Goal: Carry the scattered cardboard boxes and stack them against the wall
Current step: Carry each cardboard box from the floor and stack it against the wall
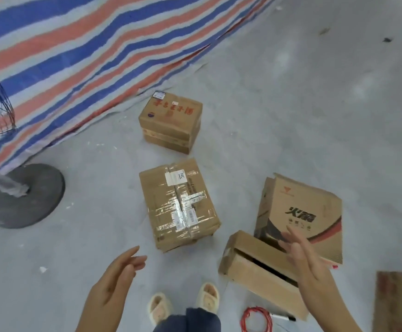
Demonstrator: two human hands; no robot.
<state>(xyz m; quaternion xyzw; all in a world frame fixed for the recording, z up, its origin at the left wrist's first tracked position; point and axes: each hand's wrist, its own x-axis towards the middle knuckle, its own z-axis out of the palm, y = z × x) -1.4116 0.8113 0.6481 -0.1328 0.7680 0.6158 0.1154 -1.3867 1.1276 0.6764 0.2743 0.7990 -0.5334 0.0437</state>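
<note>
Grey concrete floor (291,116); striped tarp (75,44) wall; boxes (179,204) scattered.

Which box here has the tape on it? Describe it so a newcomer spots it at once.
Start at the striped tarp along the wall. Two boxes lie out from it; the taped box is the nearer. Only it has clear tape crossed over its top and a white label.

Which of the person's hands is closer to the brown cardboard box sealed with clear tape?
Left. The left hand hangs open just below the brown cardboard box sealed with clear tape, off its near-left corner. The right hand is open farther right, over the opened cardboard box.
</note>
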